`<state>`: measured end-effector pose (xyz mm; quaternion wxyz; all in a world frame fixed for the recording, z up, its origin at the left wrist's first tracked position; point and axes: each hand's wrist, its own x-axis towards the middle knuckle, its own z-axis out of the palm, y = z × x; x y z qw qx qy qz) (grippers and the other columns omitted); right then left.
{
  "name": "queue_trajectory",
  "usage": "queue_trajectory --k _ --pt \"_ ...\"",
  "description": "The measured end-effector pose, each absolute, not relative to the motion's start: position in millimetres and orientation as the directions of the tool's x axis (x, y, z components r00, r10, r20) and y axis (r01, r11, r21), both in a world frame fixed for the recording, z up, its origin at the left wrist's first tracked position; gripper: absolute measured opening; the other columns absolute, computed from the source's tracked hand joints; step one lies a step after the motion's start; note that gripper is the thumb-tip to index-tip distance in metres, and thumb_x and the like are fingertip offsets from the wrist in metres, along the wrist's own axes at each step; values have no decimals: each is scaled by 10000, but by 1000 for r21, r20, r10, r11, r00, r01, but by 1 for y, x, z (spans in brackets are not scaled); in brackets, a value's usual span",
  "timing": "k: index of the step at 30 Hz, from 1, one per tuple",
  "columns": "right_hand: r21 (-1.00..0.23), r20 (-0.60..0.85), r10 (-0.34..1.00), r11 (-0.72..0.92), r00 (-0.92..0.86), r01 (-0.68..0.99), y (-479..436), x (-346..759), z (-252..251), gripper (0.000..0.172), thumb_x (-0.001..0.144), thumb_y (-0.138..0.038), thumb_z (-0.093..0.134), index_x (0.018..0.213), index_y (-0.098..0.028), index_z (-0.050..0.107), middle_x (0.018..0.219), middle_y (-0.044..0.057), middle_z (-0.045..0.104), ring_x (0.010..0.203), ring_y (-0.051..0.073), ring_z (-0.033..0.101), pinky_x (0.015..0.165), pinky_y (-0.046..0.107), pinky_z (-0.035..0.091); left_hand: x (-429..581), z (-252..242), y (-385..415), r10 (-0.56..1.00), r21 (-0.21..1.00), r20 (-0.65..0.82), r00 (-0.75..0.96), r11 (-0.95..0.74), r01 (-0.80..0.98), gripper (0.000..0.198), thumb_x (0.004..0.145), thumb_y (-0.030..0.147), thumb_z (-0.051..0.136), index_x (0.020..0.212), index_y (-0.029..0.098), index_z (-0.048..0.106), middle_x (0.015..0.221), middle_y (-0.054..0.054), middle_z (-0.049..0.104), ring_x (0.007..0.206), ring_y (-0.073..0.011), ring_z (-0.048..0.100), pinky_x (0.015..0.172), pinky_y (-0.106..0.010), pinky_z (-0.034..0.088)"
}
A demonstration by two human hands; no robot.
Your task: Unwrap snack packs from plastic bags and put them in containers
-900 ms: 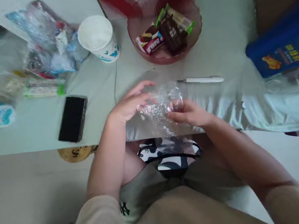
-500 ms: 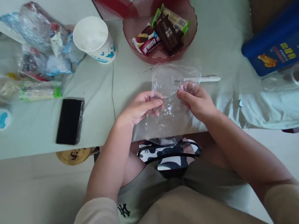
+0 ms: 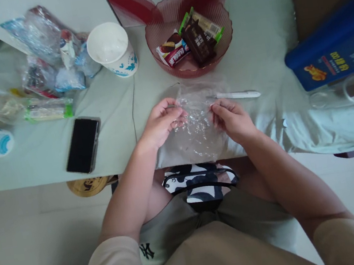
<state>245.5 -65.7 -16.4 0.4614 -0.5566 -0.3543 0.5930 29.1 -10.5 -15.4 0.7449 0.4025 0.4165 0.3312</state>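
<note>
A crumpled clear plastic bag (image 3: pixel 199 126) lies over the near edge of the table between my hands. My left hand (image 3: pixel 162 123) pinches its left side with curled fingers. My right hand (image 3: pixel 232 119) grips the right side, fingers closed on the film. Just behind the bag lies a white pen (image 3: pixel 238 95). Further back stands a pink ribbed bowl (image 3: pixel 225 35) holding wrapped snack bars (image 3: pixel 197 39).
A black phone (image 3: pixel 83 144) lies left of my hands. A white paper cup (image 3: pixel 112 48) and a pile of plastic bags with packets (image 3: pixel 47 59) sit at the back left. A blue box (image 3: pixel 335 51) stands at the right. A patterned pouch (image 3: pixel 200 182) rests in my lap.
The bag was spread out and lifted between my hands, then drawn down and gathered lower at the table edge. Both hands moved slightly toward me.
</note>
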Motion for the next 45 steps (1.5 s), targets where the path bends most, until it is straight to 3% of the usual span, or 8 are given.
queue_trajectory --k 6,11,22,27,32,36,40,45 --pt "-945 -323 944 -319 70 -66 -65 247 -19 383 804 -584 778 803 -232 626 536 -51 535 450 98 458 445 247 347 30 -26 -17 836 942 -267 480 332 -55 890 765 290 871 1531 239 421 898 -15 802 741 -156 770 738 -281 591" --pt "-967 -255 930 -240 265 -88 -63 248 -32 612 867 -548 734 1387 -292 538 661 -46 644 521 156 590 493 283 454 29 -32 -11 896 974 -149 418 207 -97 1098 774 320 898 1658 289 247 1056 -58 820 780 -183 788 755 -315 614" --pt "-932 128 991 130 -27 339 -73 258 -18 328 863 -388 698 1156 -240 717 851 30 701 752 194 641 778 383 562 28 -23 -16 951 994 -110 289 114 6 229 819 310 835 975 175 736 913 -55 800 782 -148 755 744 -269 598" --pt "-907 70 997 47 40 419 -70 259 -22 504 797 -276 713 1298 -249 662 792 -3 626 690 185 564 751 378 528 26 -24 -15 970 987 -67 235 29 160 264 805 178 799 1066 183 756 947 -50 805 893 -165 758 852 -289 588" --pt "-847 99 991 34 95 530 -67 258 -30 218 849 -271 672 1055 -249 741 741 -4 550 663 177 506 736 379 503 24 -26 -15 971 901 68 230 -158 403 189 858 184 725 1035 203 787 941 -42 796 845 -165 713 888 -324 556" --pt "-799 261 956 137 133 585 -68 257 -27 110 862 -327 706 929 -260 761 999 83 563 932 252 593 909 462 532 22 -20 -15 944 861 179 278 -287 421 78 855 212 707 875 208 782 967 -66 748 837 -185 671 853 -341 544" --pt "-806 335 942 292 -12 515 -71 257 -18 137 883 -387 694 870 -255 727 1253 122 624 1313 352 570 1167 586 408 22 -13 -16 914 912 201 351 -306 273 72 824 274 745 808 204 740 1362 -129 707 1270 -283 655 1088 -432 499" --pt "-914 215 975 223 -61 338 -79 254 -8 239 912 -482 665 792 -276 683 812 37 717 1008 294 716 1127 574 448 24 -7 -20 911 985 78 404 -132 108 240 850 437 746 781 224 660 1255 -97 783 1347 -295 644 1143 -478 474"
